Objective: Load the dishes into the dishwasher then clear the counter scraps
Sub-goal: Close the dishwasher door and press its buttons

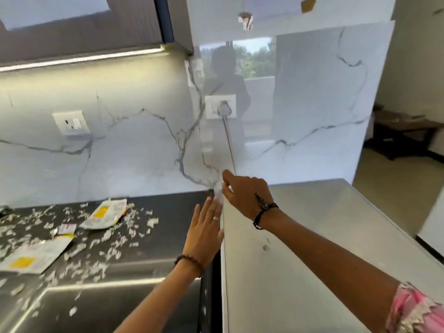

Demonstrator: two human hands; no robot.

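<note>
Torn white paper scraps (113,239) litter the dark counter (165,236) on the left, among several opened white and yellow packets (105,213). My left hand (204,234) is open with straight fingers, its edge against the left side of a grey steel appliance top (312,236). My right hand (245,195) reaches over that top to the back corner by the wall. Its thumb and fingers seem to pinch a small pale scrap (222,188), which is blurred.
A marble backsplash (134,145) rises behind the counter, with one socket (71,123) on the left and a plugged socket (220,106) whose cord (229,145) drops behind the appliance. A steel sink edge (96,287) lies near left. A doorway opens at right.
</note>
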